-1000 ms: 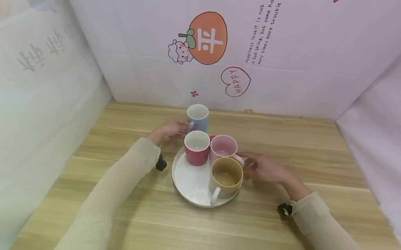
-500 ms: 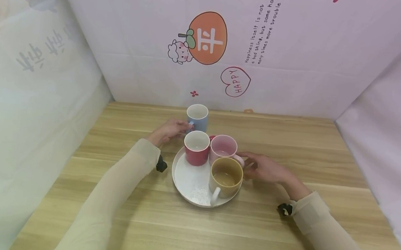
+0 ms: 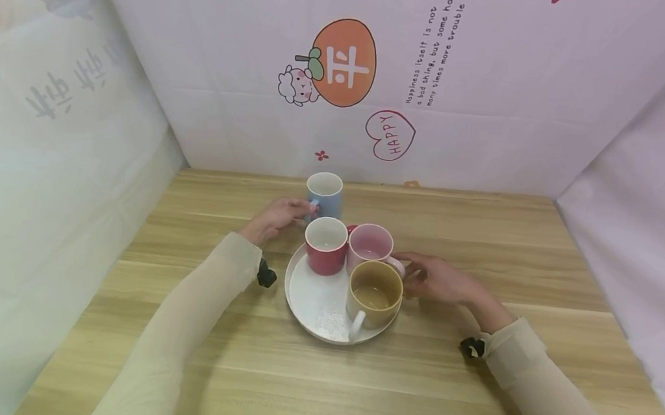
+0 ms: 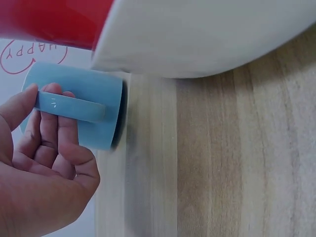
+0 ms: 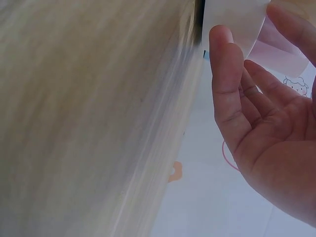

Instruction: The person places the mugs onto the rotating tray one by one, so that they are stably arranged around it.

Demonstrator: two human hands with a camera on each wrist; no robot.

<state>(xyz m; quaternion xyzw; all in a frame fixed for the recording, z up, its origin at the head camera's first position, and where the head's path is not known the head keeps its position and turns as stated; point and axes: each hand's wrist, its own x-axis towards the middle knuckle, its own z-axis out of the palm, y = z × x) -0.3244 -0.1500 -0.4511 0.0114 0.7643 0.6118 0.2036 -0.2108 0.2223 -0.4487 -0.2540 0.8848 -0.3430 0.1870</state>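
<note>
In the head view, a light blue mug [image 3: 324,200] with a white inside stands upright behind the tray. My left hand [image 3: 280,218] holds its handle; in the left wrist view the thumb and fingers pinch the blue handle [image 4: 71,106], with the mug's base close to the tabletop. On the round white tray [image 3: 316,304] are a red mug [image 3: 326,259], a pink mug [image 3: 369,240] and a tan mug [image 3: 375,295]. My right hand [image 3: 441,280] is at the tray's right side, fingers loosely bent, fingertips at the tray wall and near the pink mug's handle [image 3: 396,265].
The wooden table [image 3: 318,389] runs back to a printed cloth wall [image 3: 228,114]. More cloth hangs on the left [image 3: 62,212] and right [image 3: 633,192]. A small dark wrist device [image 3: 267,273] sits at the left cuff, another wrist device [image 3: 472,347] at the right.
The blue mug has shifted slightly to the left with my left hand on its handle. My right hand, the tray and the mugs on it have stayed put.
</note>
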